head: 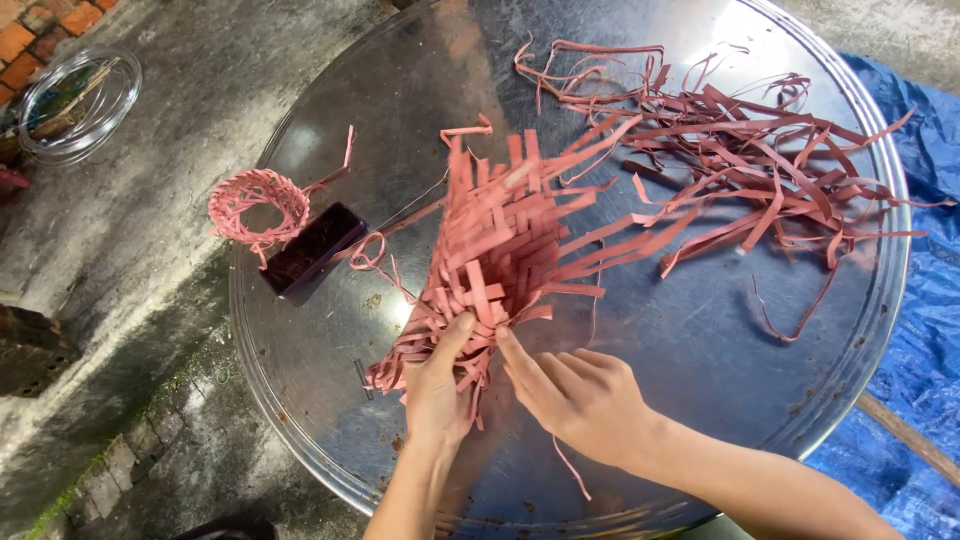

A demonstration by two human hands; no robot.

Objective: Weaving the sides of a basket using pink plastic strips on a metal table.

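A half-woven mat of flat pink strips (505, 235) lies raised over a round metal tray (700, 330), loose ends sticking out on all sides. My left hand (437, 385) grips the mat's near edge, thumb on top of the weave. My right hand (572, 392) pinches a strip at the same near edge, beside the left thumb. A pile of loose pink strips (745, 150) spreads across the tray's far right.
A coiled ring of pink strip (258, 203) sits at the tray's left rim beside a dark rectangular block (313, 250). A coil of clear tubing (72, 100) lies on the concrete floor at far left. Blue tarpaulin (925, 330) lies to the right.
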